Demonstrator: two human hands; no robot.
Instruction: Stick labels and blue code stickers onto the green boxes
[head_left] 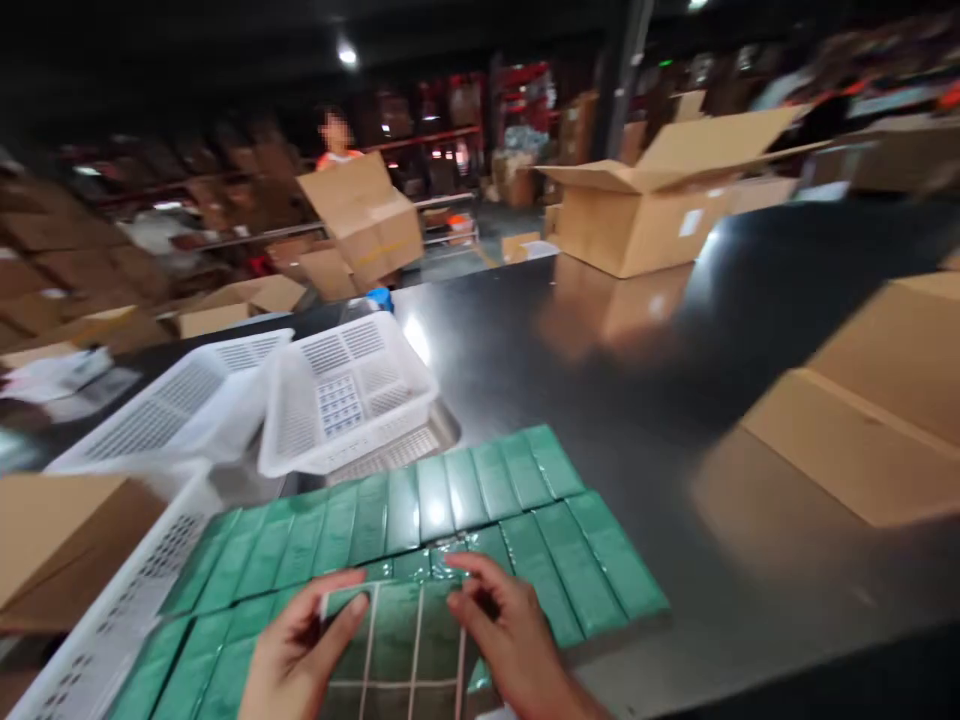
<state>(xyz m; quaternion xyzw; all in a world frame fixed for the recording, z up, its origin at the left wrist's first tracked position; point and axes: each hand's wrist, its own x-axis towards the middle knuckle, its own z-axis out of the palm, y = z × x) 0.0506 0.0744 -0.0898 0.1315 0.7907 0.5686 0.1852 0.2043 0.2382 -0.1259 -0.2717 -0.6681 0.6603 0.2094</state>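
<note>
A see-through sheet with pale grid lines, like a sheet of clear labels, is held low in front of me. My left hand pinches its upper left corner between thumb and fingers. At the upper right corner, my right hand has its thumb and index finger curled close together on the sheet; blur hides the exact contact. Below and behind the sheet lie rows of flat green packs in shiny wrap, set side by side on the dark table. The sheet and my hands cover part of the nearer row.
White perforated baskets stand beyond the packs, with another basket to the left. A carton sits at the left edge. An open carton stands at the back, another carton at right. A person is behind a raised carton.
</note>
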